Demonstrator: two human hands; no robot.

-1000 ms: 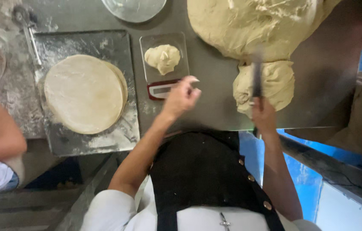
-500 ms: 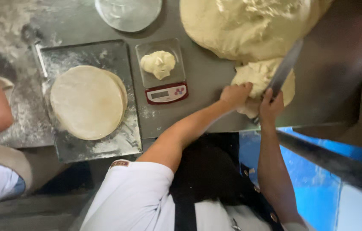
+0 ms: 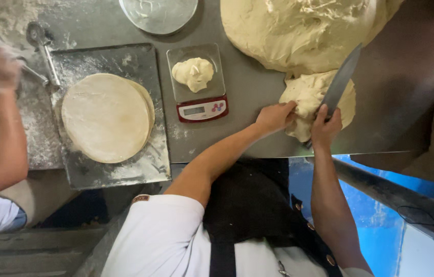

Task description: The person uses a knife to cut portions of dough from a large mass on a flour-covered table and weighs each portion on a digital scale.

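Observation:
A big mass of pale dough (image 3: 299,31) lies on the metal table (image 3: 401,97), with a smaller lump (image 3: 306,97) pulled out at its near edge. My left hand (image 3: 274,117) presses on the left side of that lump. My right hand (image 3: 325,128) grips the handle of a large knife (image 3: 341,79), whose blade rests slanted across the lump. A small piece of dough (image 3: 193,73) sits on a red and white kitchen scale (image 3: 199,82) to the left.
A stack of rolled flat dough rounds (image 3: 106,117) lies on a floured metal tray (image 3: 145,164). A round metal lid (image 3: 158,14) sits at the far edge. Another person's arm (image 3: 1,128) works a rolling pin at the left. A blue surface lies below the table's right edge.
My left hand moved from beside the scale to the dough lump. The knife went from upright in my right hand to lying slanted across the lump.

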